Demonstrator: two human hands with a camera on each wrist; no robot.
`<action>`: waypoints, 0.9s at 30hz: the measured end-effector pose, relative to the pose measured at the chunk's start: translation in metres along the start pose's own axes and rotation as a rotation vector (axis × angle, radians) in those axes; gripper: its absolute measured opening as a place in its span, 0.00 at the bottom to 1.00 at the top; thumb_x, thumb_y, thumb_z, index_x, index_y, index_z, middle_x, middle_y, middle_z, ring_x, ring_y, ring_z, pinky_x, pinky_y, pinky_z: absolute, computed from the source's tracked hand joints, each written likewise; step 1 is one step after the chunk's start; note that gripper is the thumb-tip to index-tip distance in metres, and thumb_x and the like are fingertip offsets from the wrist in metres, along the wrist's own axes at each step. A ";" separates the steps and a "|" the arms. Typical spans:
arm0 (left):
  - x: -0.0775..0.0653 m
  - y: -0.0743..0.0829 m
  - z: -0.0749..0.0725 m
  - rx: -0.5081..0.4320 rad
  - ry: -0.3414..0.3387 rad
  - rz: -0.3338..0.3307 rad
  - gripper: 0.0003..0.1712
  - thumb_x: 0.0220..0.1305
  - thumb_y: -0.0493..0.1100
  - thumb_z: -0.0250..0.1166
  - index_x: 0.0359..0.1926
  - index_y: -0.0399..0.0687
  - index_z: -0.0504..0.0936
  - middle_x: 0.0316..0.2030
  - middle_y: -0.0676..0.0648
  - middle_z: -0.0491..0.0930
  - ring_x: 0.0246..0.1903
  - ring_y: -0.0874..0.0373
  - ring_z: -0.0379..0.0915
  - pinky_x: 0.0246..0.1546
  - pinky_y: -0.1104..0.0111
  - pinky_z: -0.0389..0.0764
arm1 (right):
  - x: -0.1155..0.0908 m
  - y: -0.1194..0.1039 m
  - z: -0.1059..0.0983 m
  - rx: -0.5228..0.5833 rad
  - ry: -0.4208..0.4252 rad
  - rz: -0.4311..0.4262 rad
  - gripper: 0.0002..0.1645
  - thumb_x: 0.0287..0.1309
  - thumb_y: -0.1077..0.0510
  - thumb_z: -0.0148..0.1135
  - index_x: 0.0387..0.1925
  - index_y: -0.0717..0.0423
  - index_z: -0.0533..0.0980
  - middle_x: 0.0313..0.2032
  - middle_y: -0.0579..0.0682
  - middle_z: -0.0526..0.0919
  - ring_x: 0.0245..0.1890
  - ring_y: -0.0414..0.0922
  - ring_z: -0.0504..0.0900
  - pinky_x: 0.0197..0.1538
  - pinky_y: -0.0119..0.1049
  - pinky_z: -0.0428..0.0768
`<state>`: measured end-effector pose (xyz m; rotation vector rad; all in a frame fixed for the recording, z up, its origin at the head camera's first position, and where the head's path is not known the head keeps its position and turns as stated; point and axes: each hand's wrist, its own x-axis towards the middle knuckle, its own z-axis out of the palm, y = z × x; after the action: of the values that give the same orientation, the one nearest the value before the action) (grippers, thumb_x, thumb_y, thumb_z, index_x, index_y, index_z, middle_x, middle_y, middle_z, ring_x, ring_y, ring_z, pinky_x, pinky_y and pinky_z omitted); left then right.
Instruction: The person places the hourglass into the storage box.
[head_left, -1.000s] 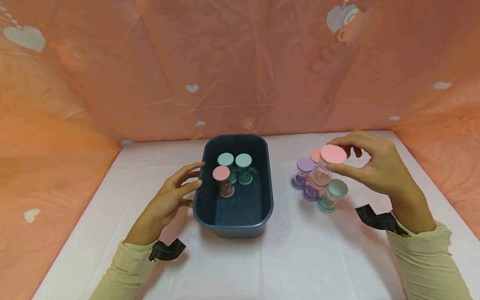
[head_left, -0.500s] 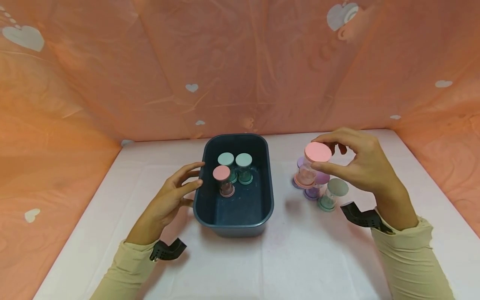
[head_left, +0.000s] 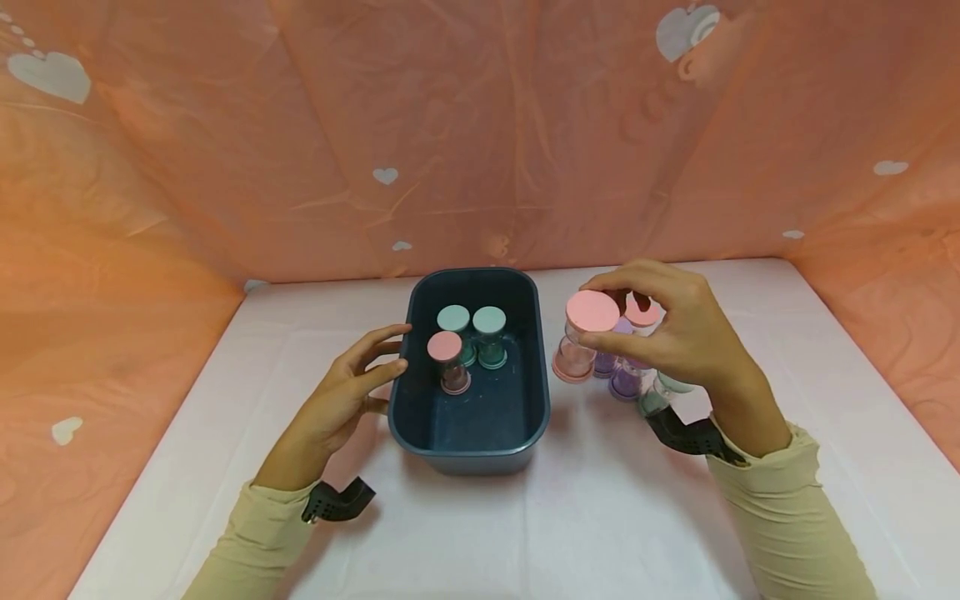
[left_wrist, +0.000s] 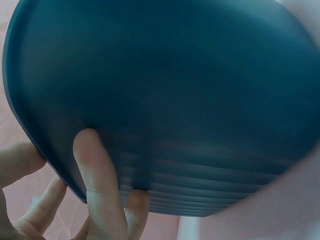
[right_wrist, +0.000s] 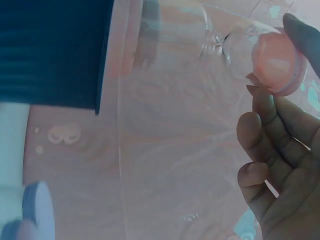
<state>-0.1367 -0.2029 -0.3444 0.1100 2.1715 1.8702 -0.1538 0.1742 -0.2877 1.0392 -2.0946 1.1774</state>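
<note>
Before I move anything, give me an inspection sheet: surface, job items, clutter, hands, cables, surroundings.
Surface: white tabletop, bearing a dark blue bin.
Job items: inside the bin, two mint hourglasses and one pink hourglass, upright; to its right, a group of two purple hourglasses, another pink hourglass and a mint hourglass, partly hidden.
Clutter: nothing seen.
Left hand: fingers touch the bin's side.
Right hand: fingers pinch a raised pink hourglass between bin and group.
Cables: nothing seen.
Surroundings: orange sheeting with white hearts.

The bin stands on the table, three hourglasses inside. Left: the left hand. Right, in order: one hourglass in the right hand, then the grouped hourglasses.
</note>
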 end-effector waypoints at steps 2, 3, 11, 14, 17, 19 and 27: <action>0.000 0.000 0.001 -0.001 0.001 0.001 0.29 0.71 0.45 0.59 0.71 0.56 0.66 0.66 0.43 0.64 0.55 0.48 0.69 0.33 0.64 0.80 | 0.002 -0.003 0.003 0.002 0.004 -0.002 0.30 0.25 0.65 0.84 0.39 0.55 0.85 0.31 0.44 0.83 0.32 0.33 0.75 0.35 0.27 0.67; 0.000 0.000 0.001 -0.001 0.000 0.002 0.29 0.71 0.45 0.59 0.71 0.56 0.66 0.66 0.43 0.64 0.56 0.46 0.69 0.34 0.63 0.80 | 0.003 -0.004 0.004 0.004 0.006 -0.005 0.30 0.25 0.65 0.84 0.39 0.55 0.85 0.31 0.44 0.83 0.32 0.33 0.75 0.35 0.27 0.66; 0.001 0.000 -0.001 -0.001 0.006 0.002 0.29 0.71 0.44 0.59 0.71 0.55 0.66 0.64 0.44 0.64 0.53 0.51 0.70 0.33 0.63 0.80 | 0.014 -0.011 0.020 0.053 -0.052 -0.021 0.31 0.26 0.62 0.86 0.41 0.51 0.85 0.31 0.40 0.81 0.33 0.33 0.75 0.35 0.32 0.68; 0.001 -0.001 -0.002 -0.002 0.012 -0.001 0.29 0.71 0.44 0.60 0.71 0.54 0.66 0.63 0.45 0.64 0.51 0.54 0.71 0.34 0.63 0.79 | 0.019 -0.012 0.029 0.063 -0.071 -0.019 0.30 0.28 0.59 0.86 0.41 0.49 0.84 0.31 0.38 0.80 0.34 0.33 0.75 0.35 0.33 0.68; 0.001 -0.001 -0.002 -0.005 0.008 0.001 0.29 0.71 0.45 0.59 0.71 0.54 0.66 0.63 0.45 0.64 0.52 0.54 0.70 0.35 0.62 0.79 | 0.022 -0.013 0.037 0.071 -0.084 -0.009 0.28 0.31 0.57 0.86 0.41 0.47 0.84 0.32 0.37 0.80 0.34 0.33 0.75 0.35 0.32 0.68; 0.001 -0.001 -0.002 -0.007 0.006 0.002 0.29 0.72 0.45 0.59 0.71 0.54 0.66 0.64 0.44 0.64 0.53 0.52 0.69 0.36 0.61 0.79 | 0.023 -0.013 0.041 0.078 -0.093 -0.005 0.27 0.33 0.57 0.85 0.42 0.47 0.84 0.32 0.37 0.80 0.34 0.33 0.75 0.35 0.32 0.68; 0.001 -0.001 -0.002 -0.014 0.009 0.005 0.29 0.71 0.45 0.59 0.71 0.55 0.66 0.63 0.45 0.63 0.54 0.52 0.68 0.37 0.60 0.79 | 0.025 -0.013 0.050 0.093 -0.084 0.007 0.25 0.36 0.57 0.84 0.42 0.46 0.84 0.33 0.37 0.80 0.34 0.33 0.75 0.35 0.35 0.68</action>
<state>-0.1384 -0.2050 -0.3458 0.1047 2.1656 1.8911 -0.1612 0.1172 -0.2879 1.1425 -2.1266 1.2650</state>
